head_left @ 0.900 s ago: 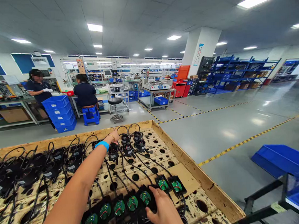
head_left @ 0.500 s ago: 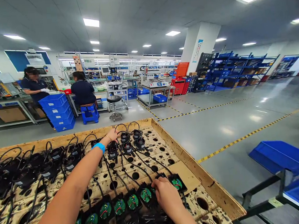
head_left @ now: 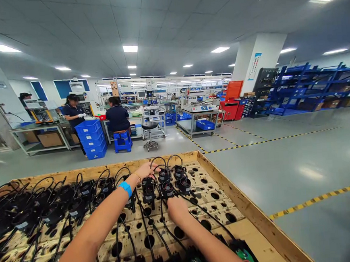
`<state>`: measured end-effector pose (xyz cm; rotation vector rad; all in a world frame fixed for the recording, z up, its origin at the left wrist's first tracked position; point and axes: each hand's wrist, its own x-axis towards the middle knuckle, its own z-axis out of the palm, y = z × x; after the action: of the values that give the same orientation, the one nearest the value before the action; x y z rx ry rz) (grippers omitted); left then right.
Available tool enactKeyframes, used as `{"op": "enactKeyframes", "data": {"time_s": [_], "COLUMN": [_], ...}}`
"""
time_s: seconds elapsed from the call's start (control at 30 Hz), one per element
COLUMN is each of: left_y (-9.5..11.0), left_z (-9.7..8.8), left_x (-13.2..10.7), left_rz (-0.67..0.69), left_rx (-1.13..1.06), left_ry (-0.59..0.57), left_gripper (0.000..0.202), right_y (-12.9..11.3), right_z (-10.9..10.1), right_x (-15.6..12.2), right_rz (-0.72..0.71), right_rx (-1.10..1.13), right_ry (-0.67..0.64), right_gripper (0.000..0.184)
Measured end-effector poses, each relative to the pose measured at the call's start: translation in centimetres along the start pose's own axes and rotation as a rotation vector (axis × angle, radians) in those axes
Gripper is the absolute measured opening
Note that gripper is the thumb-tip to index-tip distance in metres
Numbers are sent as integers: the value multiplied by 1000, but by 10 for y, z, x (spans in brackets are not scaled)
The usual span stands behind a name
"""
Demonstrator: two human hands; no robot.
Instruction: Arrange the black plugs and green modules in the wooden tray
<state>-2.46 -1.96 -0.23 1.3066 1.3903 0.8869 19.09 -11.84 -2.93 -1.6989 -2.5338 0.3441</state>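
Head view, one worker at a packing tray.

- Wooden tray [head_left: 254,217]: shallow and raised-rimmed, with a holed cardboard insert.
- Black fan units [head_left: 184,184]: a small cluster standing near the tray's far right corner, each trailing a black cable [head_left: 212,219]. More units crowd the left half.
- Left hand [head_left: 148,170]: arm stretched far forward, blue wristband [head_left: 125,188] on the wrist. The hand lies palm down just beside the cluster by the far rim. Whether the fingers grip anything cannot be told.
- Right hand [head_left: 172,206]: seen from the back, fingers pointing at the nearest unit of the cluster. The grip is hidden, so how far it is open cannot be told.
- Green-labelled fans [head_left: 244,256]: a row along the near edge.
- Beyond: a seated person [head_left: 117,117], a standing person [head_left: 73,114] and stacked blue crates [head_left: 92,139].
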Motion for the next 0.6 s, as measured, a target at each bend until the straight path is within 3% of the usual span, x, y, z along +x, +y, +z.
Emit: {"op": "enactKeyframes", "data": {"time_s": [0.1, 0.17, 0.37, 0.6], "left_y": [-5, -8, -11, -3], "left_z": [-6, -8, 6, 44], "left_x": [-2, -1, 13, 15], "left_rz": [45, 78, 31, 132], "left_rx": [-13, 110, 491, 885], "left_ry": [-76, -66, 130, 385], "left_gripper": [43, 45, 39, 26], "right_y": [3, 9, 22, 8], "right_z": [16, 18, 2, 4], "right_x": [-4, -9, -33, -41], "right_rz": [8, 25, 12, -71], "right_rx": [41, 76, 159, 125], "right_ry": [15, 58, 217, 122], "right_gripper": [23, 24, 32, 25]}}
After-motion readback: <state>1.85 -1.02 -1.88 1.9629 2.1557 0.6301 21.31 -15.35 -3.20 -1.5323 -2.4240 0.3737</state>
